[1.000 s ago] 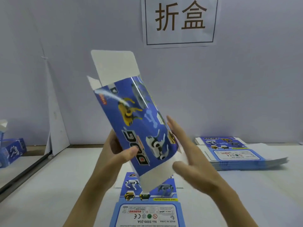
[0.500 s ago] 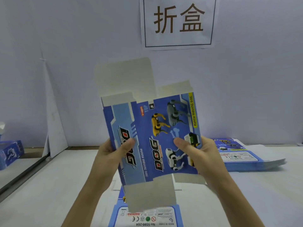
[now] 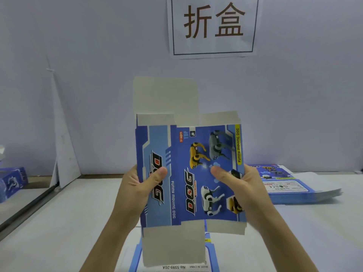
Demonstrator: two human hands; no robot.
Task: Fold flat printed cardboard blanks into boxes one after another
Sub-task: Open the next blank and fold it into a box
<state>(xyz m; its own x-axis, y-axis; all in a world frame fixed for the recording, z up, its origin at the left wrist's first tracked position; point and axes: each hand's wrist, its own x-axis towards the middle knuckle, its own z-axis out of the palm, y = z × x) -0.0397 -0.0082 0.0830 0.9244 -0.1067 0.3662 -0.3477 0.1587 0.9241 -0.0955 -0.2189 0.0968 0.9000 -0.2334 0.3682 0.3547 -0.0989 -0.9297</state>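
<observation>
A: Listing: 1 printed box blank [image 3: 191,173], upright above the table [image 3: 59,222]; left hand [image 3: 137,191] and right hand [image 3: 249,193] each pinch 1 side edge.

B: Risk: uneven squeeze could crease a panel off its score.

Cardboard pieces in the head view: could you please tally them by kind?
Held blank: 1
Single flat blank beneath it: 1
Stack of flat blanks: 1
Folded blue box: 1
Total: 4
</observation>
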